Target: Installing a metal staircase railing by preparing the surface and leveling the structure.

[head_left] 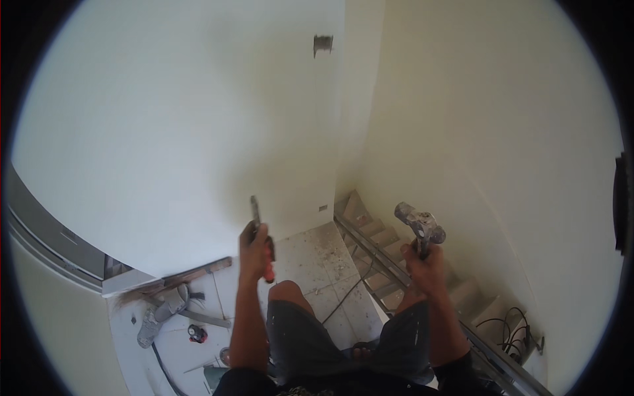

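My left hand [251,249] is closed around a narrow metal tool with a red handle [269,261]. Its grey metal end points up above my fingers, and its exact kind is unclear. To the right, my right hand [424,264] grips a hammer [421,224] by its handle, with the worn, whitish-stained head uppermost. Both tools are held up in front of me, apart from each other. The pale wall [172,132] rises ahead, with a rough rectangular cutout [323,44] high up and a small box opening [323,208] low down.
A staircase [380,234] with a metal rail [376,251] descends on the right. Black cables [515,333] lie on it. Debris covers part of the tiled floor [330,310]. A wooden plank [198,272], grey hose-like equipment [165,313] and a red-black item [197,333] lie at left.
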A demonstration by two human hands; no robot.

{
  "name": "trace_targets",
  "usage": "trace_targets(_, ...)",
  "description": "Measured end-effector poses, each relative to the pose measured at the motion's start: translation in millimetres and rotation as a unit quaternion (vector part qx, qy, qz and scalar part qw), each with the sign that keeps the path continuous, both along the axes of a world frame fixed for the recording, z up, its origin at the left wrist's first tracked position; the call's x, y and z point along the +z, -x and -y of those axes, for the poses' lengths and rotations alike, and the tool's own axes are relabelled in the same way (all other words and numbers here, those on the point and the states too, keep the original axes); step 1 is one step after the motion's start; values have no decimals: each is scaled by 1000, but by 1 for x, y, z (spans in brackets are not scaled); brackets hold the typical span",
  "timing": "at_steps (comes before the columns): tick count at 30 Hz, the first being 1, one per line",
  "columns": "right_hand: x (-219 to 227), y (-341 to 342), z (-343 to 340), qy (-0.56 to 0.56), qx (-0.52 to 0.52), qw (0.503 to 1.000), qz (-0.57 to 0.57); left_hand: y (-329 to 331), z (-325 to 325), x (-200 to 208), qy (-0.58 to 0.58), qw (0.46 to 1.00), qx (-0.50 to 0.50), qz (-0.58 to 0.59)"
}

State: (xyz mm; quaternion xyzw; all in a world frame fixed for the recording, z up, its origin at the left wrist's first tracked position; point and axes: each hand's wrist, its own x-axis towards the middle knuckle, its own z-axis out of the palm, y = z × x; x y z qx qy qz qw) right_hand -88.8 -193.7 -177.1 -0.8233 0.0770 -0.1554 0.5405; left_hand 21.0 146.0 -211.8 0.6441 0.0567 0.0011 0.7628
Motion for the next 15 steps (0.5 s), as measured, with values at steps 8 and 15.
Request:
trace_targets(8, -34, -44, 29, 29, 195, 971, -134, 145, -119, -92, -232, 948, 158, -151)
trace_targets(15, -232, -29, -39, 147, 445, 862, -194, 337, -182, -219, -532, 748, 288, -275)
